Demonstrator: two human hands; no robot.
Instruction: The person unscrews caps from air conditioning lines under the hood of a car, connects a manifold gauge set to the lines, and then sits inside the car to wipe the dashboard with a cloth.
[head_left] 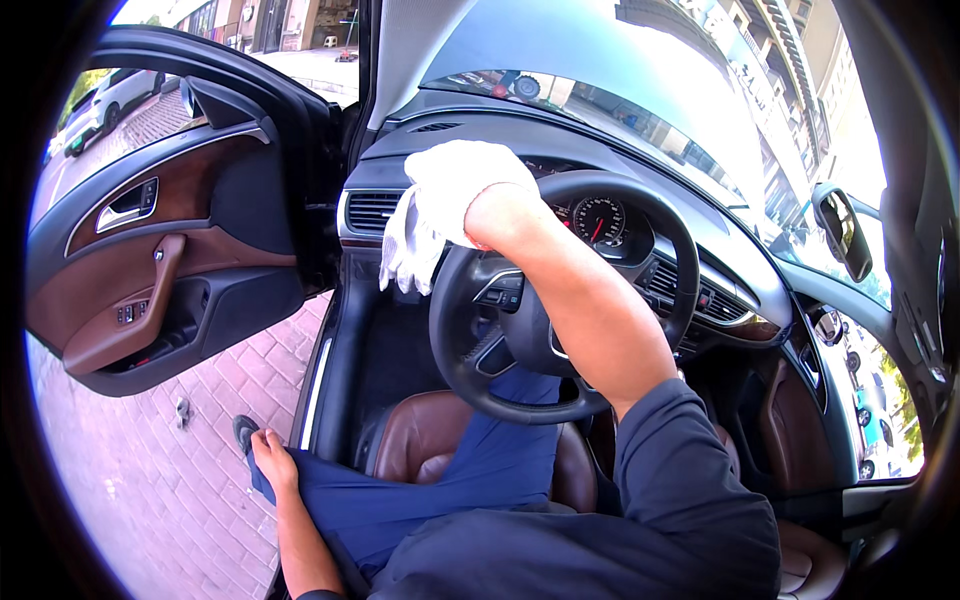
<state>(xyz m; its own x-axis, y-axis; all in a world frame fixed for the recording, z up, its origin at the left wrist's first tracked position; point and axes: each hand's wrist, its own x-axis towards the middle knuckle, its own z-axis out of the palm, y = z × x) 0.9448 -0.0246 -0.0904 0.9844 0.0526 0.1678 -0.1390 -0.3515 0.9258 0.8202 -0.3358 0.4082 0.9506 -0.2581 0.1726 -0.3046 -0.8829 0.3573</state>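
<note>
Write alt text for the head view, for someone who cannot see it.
Seen from above, a person in the driver's seat of a car presses a white cloth against the dashboard behind the steering wheel with the right hand. The left hand rests on their knee beside the open door, over brick paving.

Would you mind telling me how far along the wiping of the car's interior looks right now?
In hand: the right hand presses a white cloth on the dashboard by the left air vent. The left hand rests on the knee. No wiped area can be told apart; the steering wheel and open door are not being touched.
</note>
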